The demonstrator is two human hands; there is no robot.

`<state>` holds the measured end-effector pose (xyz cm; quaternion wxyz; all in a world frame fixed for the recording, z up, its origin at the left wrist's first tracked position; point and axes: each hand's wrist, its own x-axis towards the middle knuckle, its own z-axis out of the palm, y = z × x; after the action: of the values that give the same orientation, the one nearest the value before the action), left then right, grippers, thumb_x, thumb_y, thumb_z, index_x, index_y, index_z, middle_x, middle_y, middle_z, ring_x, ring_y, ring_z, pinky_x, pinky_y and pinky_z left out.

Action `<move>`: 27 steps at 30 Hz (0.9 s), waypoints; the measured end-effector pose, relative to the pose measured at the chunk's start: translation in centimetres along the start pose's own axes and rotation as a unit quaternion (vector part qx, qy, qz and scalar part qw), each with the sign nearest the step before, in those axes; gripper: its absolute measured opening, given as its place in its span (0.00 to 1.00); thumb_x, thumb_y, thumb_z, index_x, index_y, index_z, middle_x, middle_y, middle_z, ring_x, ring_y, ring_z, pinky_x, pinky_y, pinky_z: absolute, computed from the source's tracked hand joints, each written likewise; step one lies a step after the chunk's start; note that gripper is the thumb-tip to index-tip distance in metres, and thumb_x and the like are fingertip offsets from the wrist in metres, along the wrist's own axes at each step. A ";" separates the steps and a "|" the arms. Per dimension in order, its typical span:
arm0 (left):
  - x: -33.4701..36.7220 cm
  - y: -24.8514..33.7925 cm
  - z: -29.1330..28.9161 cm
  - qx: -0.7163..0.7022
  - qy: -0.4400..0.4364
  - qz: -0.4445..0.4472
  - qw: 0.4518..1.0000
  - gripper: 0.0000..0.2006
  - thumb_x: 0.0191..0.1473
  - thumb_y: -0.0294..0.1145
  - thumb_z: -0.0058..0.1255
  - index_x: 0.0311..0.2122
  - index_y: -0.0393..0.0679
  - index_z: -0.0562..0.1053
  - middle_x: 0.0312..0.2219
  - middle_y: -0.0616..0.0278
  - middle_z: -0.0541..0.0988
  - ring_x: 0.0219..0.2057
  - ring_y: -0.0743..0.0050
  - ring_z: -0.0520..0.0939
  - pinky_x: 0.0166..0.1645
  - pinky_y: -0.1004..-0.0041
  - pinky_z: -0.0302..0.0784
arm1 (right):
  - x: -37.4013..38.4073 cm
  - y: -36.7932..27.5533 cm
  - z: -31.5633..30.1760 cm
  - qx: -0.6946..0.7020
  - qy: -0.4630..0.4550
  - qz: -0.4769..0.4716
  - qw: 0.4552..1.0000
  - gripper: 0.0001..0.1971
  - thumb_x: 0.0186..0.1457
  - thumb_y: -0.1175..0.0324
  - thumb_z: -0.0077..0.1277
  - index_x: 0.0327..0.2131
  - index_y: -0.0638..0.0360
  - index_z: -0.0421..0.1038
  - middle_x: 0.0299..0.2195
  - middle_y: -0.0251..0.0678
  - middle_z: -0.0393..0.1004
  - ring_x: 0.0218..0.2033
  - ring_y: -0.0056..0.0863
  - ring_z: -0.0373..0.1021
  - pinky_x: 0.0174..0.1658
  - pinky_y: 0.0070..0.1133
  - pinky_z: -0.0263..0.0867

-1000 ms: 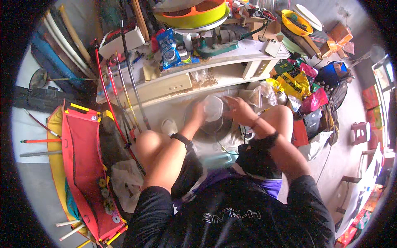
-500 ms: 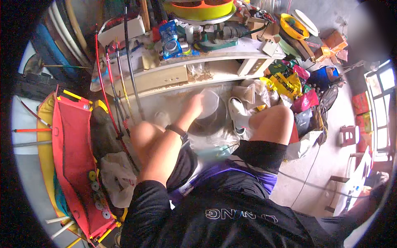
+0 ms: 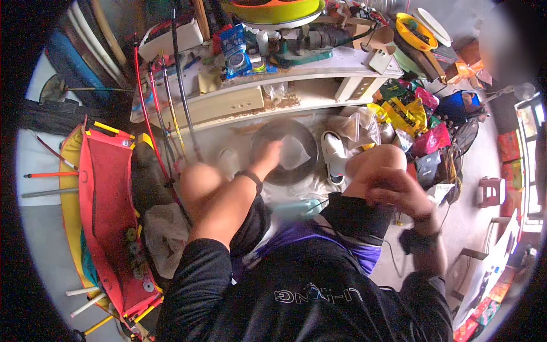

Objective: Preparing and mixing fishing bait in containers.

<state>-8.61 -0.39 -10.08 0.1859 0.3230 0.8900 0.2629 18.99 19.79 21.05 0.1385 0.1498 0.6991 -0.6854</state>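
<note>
My left hand [image 3: 270, 155] is closed on a whitish, see-through container [image 3: 295, 154] with a pointed edge. It is held over a round dark basin [image 3: 310, 162] on the floor between my feet; the basin's contents are too blurred to tell. My right hand [image 3: 403, 191] hangs in the air by my right knee, its fingers bent and smeared by motion. Whether anything is in them does not show. Below the basin, in front of my lap, lies a pale teal thing [image 3: 299, 209], partly hidden.
A low white cabinet [image 3: 222, 109] crowded with tools stands ahead. Fishing rods [image 3: 149, 117] lean on its left side, beside a long red fabric bag [image 3: 111, 199]. Several plastic bags [image 3: 404, 115] are heaped at right. A small stool [image 3: 491, 192] stands farther right.
My right arm has swung in from the far right, bringing the hand near my right knee. The container in my left hand has tilted and sits slightly lower over the basin.
</note>
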 end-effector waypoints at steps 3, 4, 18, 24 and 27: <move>0.6 -2.5 2.0 -0.066 0.021 -0.039 0.997 0.15 0.44 0.21 0.50 0.40 0.47 0.77 0.37 0.47 0.79 0.40 0.48 0.79 0.44 0.61 0.74 | 5.7 3.2 1.2 0.050 -0.057 -0.004 0.997 0.16 0.58 0.66 0.52 0.47 0.62 0.68 0.33 0.29 0.74 0.32 0.15 0.70 0.32 0.15 0.67; 0.8 -3.4 2.6 -0.073 0.039 -0.019 0.996 0.15 0.44 0.21 0.50 0.40 0.47 0.77 0.37 0.48 0.79 0.41 0.48 0.79 0.45 0.61 0.73 | 7.1 4.0 1.7 0.074 -0.063 -0.043 0.994 0.16 0.59 0.65 0.51 0.47 0.62 0.68 0.32 0.28 0.74 0.31 0.15 0.70 0.32 0.15 0.67; 1.4 -5.1 7.1 0.039 -0.007 -0.016 0.999 0.17 0.46 0.25 0.49 0.45 0.46 0.74 0.41 0.48 0.77 0.44 0.49 0.77 0.48 0.60 0.72 | 14.1 10.7 3.3 0.322 0.160 -0.044 0.932 0.05 0.56 0.71 0.49 0.33 0.62 0.69 0.22 0.25 0.65 0.21 0.15 0.60 0.26 0.15 0.56; 1.0 -5.7 8.1 -0.012 0.041 -0.033 0.999 0.19 0.42 0.26 0.52 0.45 0.44 0.73 0.41 0.50 0.75 0.44 0.48 0.75 0.49 0.60 0.71 | 14.3 9.6 3.0 0.318 0.130 -0.050 0.938 0.04 0.57 0.70 0.50 0.33 0.61 0.70 0.21 0.25 0.65 0.22 0.14 0.60 0.26 0.15 0.56; 1.2 -6.6 8.4 -0.019 0.048 -0.022 0.998 0.18 0.44 0.28 0.50 0.44 0.45 0.74 0.42 0.51 0.73 0.44 0.47 0.75 0.47 0.58 0.72 | 14.6 9.7 3.1 0.315 0.126 -0.046 0.939 0.04 0.57 0.70 0.50 0.33 0.61 0.70 0.21 0.24 0.66 0.22 0.13 0.60 0.26 0.14 0.56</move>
<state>-8.40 -0.96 -20.79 0.1550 0.2864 0.8998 0.2905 9.44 17.17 6.28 -0.0365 0.2384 0.4648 -0.8519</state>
